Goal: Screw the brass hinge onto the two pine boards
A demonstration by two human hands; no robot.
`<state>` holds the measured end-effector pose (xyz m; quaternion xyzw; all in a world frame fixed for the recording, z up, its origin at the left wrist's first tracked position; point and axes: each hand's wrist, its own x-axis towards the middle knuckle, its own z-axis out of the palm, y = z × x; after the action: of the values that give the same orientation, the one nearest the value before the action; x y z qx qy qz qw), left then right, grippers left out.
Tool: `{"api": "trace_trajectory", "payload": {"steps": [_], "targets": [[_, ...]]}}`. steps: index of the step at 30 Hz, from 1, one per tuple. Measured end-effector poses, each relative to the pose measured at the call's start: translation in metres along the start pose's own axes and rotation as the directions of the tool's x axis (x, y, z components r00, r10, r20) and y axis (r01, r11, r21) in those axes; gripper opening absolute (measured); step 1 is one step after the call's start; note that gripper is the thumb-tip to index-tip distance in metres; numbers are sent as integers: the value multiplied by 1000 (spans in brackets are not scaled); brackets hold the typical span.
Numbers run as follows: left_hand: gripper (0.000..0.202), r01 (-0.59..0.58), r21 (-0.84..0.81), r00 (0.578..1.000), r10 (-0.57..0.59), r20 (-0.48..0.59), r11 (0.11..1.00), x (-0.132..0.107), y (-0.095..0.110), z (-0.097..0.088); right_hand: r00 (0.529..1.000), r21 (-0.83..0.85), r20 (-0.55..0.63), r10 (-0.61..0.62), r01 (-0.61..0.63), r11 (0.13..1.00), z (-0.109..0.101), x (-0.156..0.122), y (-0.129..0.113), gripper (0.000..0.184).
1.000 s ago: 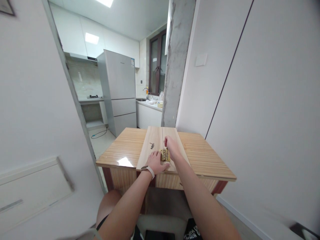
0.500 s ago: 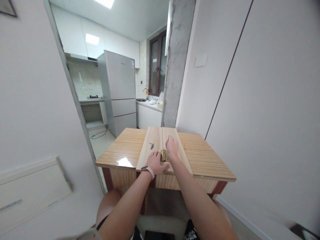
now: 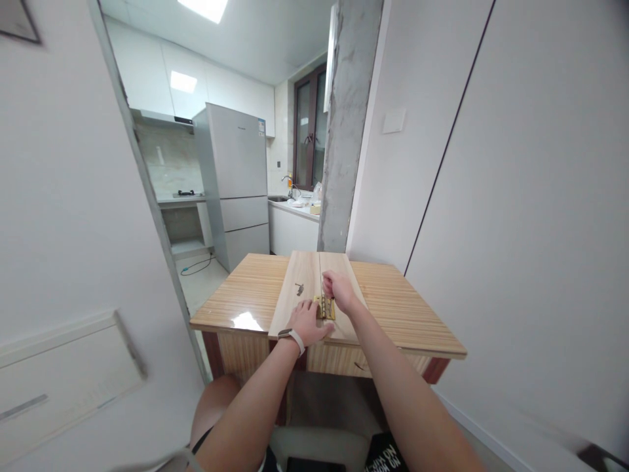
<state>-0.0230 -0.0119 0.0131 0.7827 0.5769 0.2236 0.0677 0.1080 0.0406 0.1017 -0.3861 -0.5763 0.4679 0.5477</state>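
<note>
On the bench (image 3: 246, 292), a brass hinge (image 3: 324, 308) sits between two hands.
Left hand (image 3: 307, 321) lies flat and open on the left board (image 3: 301, 270), touching the hinge, which straddles the seam running away from the person; right hand (image 3: 339, 292), curled just above it, is nearer, and what it grips cannot be told.

I see white walls (image 3: 540, 196) both sides, wooden table (image 3: 407, 314) near, concrete pillar (image 3: 348, 131) behind it, kitchen far left: silver fridge (image 3: 236, 183), dark window (image 3: 307, 131), ceiling light (image 3: 204, 8) on
</note>
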Motion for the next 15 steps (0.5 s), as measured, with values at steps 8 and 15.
{"api": "trace_trajectory", "payload": {"steps": [8,15], "targets": [[81,-9,-9,1000,9,22,1000,1,0,-1,955,-195,-273,-113,60,979,10,7,2,40],[78,7,-3,999,-7,34,1000,-1,1,-3,832,-185,-538,-136,41,982,26,5,9,41]]}}
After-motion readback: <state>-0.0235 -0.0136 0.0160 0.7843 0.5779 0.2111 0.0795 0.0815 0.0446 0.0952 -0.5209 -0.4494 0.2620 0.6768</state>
